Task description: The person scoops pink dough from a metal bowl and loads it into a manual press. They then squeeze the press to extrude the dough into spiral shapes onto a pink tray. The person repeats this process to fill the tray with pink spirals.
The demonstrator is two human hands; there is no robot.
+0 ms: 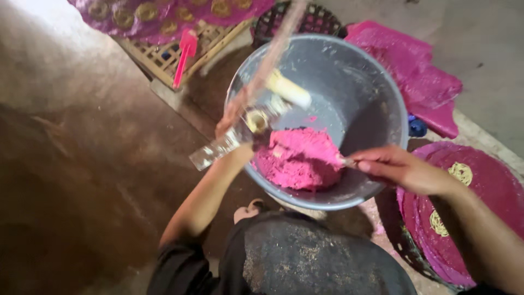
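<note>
A grey plastic bowl (376, 87) sits tilted on the floor with a lump of pink dough (299, 157) in its lower part. My left hand (232, 117) grips a metal press tool (248, 131), blurred, held across the bowl's left rim, with a pale cylinder (288, 89) at its far end. My right hand (396, 168) reaches in from the right and holds a thin utensil whose tip is pushed into the pink dough. My dark-clothed lap (305, 257) is just below the bowl.
Round purple trays (491, 186) with yellow noodle coils are stacked at the right. Pink plastic sheets (415, 71) lie behind the bowl. A woven bamboo tray (164, 57) with a pink spatula (185, 54) lies at the top left. The brown floor (82, 164) spreads to the left.
</note>
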